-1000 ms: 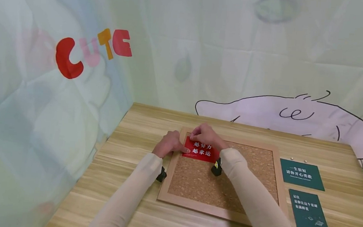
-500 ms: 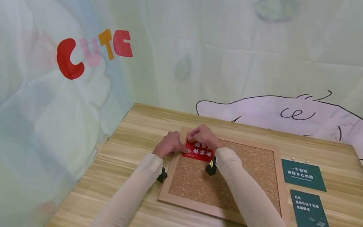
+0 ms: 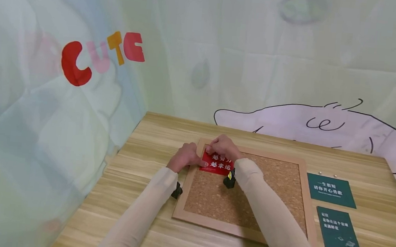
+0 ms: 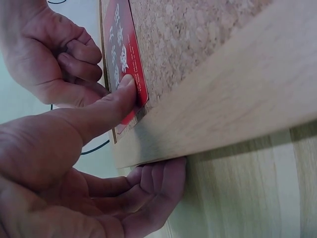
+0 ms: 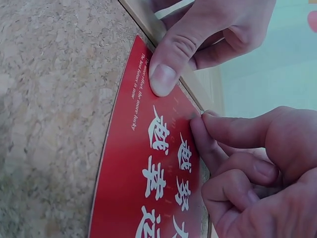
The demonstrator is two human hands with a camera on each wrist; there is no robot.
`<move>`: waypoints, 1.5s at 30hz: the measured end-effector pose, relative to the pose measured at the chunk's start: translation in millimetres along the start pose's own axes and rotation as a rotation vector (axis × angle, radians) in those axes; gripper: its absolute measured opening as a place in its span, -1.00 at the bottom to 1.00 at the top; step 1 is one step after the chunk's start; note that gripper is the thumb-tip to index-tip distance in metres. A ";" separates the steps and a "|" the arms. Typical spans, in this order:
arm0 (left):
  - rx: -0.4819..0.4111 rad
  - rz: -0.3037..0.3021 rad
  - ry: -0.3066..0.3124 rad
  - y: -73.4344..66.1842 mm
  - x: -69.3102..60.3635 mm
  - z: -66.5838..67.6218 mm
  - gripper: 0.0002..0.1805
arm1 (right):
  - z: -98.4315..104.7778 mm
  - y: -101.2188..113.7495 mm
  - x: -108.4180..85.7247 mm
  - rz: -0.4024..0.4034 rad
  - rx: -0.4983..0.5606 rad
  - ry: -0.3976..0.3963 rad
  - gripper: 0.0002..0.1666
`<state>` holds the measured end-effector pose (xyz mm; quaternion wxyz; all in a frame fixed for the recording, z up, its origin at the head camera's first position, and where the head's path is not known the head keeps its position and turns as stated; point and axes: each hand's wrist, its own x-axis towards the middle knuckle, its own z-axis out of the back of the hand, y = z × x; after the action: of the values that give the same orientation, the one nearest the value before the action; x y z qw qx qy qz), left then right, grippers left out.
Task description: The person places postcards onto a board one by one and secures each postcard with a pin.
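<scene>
A red card [image 3: 215, 166] with white Chinese characters lies in the far left corner of a wood-framed corkboard [image 3: 248, 198]. My left hand [image 3: 185, 157] grips the board's left edge. Its thumb [image 4: 116, 101] presses the card, while the other fingers [image 4: 158, 181] curl against the frame's outer side. Above the card's far left corner is my right hand [image 3: 225, 146], thumb and forefinger pinched together at the card, as the right wrist view shows. Whatever small thing sits between those fingertips is hidden. The other right fingers [image 5: 237, 183] are curled in.
Two dark green cards, an upper one [image 3: 331, 190] and a lower one [image 3: 342, 239], lie on the wooden table [image 3: 135, 196] right of the board. Two small shiny pin-like pieces [image 3: 320, 173] are just beyond the upper card. Printed cloth [image 3: 204, 53] hangs behind and left.
Over the last second my right hand has shifted slightly left and its wrist has turned a little, staying at the card's corner. The left hand keeps its hold.
</scene>
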<state>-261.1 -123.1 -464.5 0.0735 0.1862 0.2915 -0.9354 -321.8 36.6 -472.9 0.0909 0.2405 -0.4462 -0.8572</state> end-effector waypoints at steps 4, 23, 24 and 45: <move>0.001 0.007 0.000 -0.8 -2.1 0.9 -0.39 | -0.5 1.0 2.6 -0.039 0.005 0.004 -0.83; 0.046 0.008 -0.014 -2.7 -1.5 -1.3 -0.38 | 0.7 3.9 6.4 -0.110 -0.045 0.003 -0.71; 0.044 0.009 -0.015 -2.5 -1.4 -1.4 -0.38 | 0.7 4.7 6.9 -0.114 -0.051 0.005 -0.69; 0.033 0.025 0.009 -0.7 2.3 -1.6 -0.41 | 10.9 12.8 15.1 -0.204 -0.164 0.062 -0.74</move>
<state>-262.8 -121.7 -466.3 0.0807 0.1954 0.2739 -0.9382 -341.1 31.4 -462.3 0.0364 0.3025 -0.3447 -0.8879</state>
